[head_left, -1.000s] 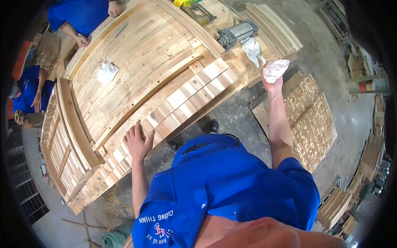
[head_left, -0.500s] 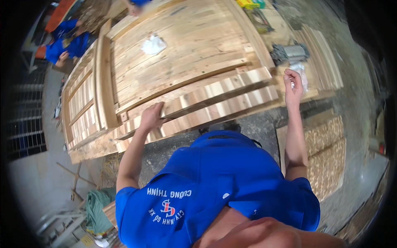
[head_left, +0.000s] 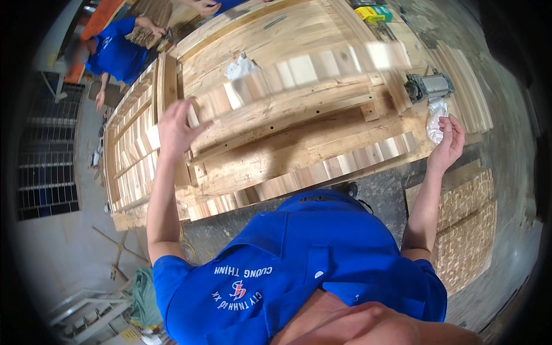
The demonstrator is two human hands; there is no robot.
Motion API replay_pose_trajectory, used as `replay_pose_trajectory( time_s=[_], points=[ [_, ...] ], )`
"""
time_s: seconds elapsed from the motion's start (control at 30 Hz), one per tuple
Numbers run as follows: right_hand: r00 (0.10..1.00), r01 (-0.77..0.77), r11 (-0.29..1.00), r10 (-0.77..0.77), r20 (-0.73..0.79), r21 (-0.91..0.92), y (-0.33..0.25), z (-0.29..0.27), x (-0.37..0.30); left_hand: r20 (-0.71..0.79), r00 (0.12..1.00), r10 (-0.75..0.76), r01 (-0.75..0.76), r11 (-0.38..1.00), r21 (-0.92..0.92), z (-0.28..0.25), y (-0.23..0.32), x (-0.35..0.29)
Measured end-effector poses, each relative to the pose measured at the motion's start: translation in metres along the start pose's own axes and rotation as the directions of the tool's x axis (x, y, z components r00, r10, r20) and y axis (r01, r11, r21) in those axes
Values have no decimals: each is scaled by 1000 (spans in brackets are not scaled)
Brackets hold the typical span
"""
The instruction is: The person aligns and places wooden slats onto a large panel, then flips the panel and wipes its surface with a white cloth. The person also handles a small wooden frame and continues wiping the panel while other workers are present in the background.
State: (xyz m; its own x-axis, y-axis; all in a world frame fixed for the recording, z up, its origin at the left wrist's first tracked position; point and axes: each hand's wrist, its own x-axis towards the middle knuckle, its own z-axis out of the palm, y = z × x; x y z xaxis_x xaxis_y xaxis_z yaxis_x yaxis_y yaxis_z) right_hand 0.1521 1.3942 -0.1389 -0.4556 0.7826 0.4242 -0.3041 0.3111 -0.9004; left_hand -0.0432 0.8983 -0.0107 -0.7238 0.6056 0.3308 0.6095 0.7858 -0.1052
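A long striped wooden strip (head_left: pixel 310 69), glued up from light and dark pieces, is raised over the big wooden panel frame on the bench. My left hand (head_left: pixel 179 127) grips it near its left end, and its far end is blurred. A second striped strip (head_left: pixel 310 175) lies along the bench's near edge. To the right, my right hand (head_left: pixel 448 144) hovers over the bench corner with fingers bent together. Behind those fingertips is a crumpled white plastic bag (head_left: pixel 435 123); whether they touch it or pinch something small is unclear.
A grey metal motor-like tool (head_left: pixel 430 86) rests beside stacked boards (head_left: pixel 468 86). A white crumpled cloth (head_left: pixel 241 68) lies on the panel (head_left: pixel 276 135). Co-workers in blue (head_left: pixel 118 52) stand at the far side. Patterned wood panels (head_left: pixel 466 230) are stacked low on the right.
My left hand has lifted the striped strip off the near side and swung it away from me, parting it from the second strip. My right hand remains by the white bag. The view has shifted.
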Motion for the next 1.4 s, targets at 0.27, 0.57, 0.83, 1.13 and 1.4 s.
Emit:
replay_pose_trajectory(
  time_s=[0.27,0.57,0.83,1.13,1.4],
  points=[
    [498,560,796,-101,861,-231,-55,54,-100,-181,980,87,-45,974,224,42,-79,105],
    [88,729,678,44,995,-95,-22,119,-184,-108,994,-22,48,970,238,70,-98,159],
    [141,753,653,-41,989,-80,-23,131,-179,-318,941,-116,196,953,230,26,-104,141],
    [169,739,657,32,985,-149,-44,152,-123,-315,909,-274,246,961,-126,-81,-93,-72],
    [137,585,727,348,927,-360,-62,175,-134,232,405,-884,414,-49,-909,33,-12,-250]
  ],
)
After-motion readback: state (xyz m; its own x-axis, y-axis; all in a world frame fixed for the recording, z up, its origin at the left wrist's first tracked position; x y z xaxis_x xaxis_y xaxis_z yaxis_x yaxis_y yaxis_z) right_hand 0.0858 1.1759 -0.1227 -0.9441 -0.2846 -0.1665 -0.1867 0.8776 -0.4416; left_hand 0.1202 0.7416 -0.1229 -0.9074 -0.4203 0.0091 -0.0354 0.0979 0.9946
